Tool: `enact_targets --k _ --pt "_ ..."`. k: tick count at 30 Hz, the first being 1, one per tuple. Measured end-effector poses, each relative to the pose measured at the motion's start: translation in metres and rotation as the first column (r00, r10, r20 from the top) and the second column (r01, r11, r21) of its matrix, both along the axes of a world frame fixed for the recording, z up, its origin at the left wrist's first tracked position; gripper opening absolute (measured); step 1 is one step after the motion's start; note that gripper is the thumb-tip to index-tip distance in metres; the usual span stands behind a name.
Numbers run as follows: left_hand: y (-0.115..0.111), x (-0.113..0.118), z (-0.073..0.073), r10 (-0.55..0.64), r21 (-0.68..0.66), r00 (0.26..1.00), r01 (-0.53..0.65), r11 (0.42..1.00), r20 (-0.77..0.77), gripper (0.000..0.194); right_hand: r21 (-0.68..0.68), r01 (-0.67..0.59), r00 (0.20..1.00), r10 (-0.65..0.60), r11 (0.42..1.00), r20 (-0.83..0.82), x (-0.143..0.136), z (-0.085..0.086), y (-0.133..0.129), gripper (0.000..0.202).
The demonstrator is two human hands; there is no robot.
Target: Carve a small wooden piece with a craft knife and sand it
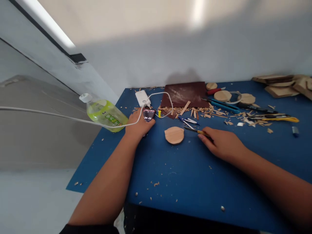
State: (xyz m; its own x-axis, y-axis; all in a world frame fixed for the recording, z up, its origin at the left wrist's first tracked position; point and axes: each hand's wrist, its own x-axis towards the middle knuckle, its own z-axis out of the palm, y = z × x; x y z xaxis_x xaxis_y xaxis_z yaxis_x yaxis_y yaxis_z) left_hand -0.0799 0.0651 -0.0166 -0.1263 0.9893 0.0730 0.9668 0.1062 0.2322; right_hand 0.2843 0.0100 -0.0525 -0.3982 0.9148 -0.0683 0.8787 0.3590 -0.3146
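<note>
My left hand (137, 125) is closed around a phone (149, 114), whose lit screen shows a clock. A white cable (109, 126) runs over that hand. In my right hand (220, 143) is a carving knife (195, 130) with a slim dark blade and a yellowish handle, its tip pointing left. Between the hands a round wooden piece (174, 135) with two small pointed corners lies flat on the blue table (185, 172), just left of the blade tip and apart from both hands. Pens (188, 123) lie behind it.
A bottle of green liquid (106, 113) leans at the left edge near a white power bank (142, 98). Behind lie a brown sheet (184, 94) and wood shavings (195, 113). Rightward are wooden discs (222, 96), a red-handled knife (214, 91), a yellow cutter (285, 119) and wood blocks (278, 86).
</note>
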Motion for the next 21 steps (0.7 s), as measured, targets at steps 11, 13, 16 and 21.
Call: enact_targets --k 11,13,16,21 --pt "0.004 -0.012 0.012 0.068 -0.077 0.995 -0.073 0.994 -0.073 0.051 0.023 -0.020 1.000 0.020 1.000 0.010 -0.001 0.006 -0.001 0.036" --pt "-0.002 -0.010 0.015 0.101 -0.103 0.990 -0.111 0.988 -0.099 0.059 0.023 -0.019 1.000 0.019 1.000 0.009 -0.001 0.006 0.000 0.037" --pt "-0.020 0.001 0.020 0.073 -0.162 0.990 -0.093 0.982 -0.121 0.081 0.025 -0.013 1.000 0.013 1.000 0.002 -0.001 0.006 0.000 0.037" --pt "-0.065 0.022 0.056 -0.269 -0.350 0.963 0.258 0.901 0.018 0.089 0.026 0.018 0.998 -0.017 0.999 -0.054 -0.001 0.006 0.002 0.036"
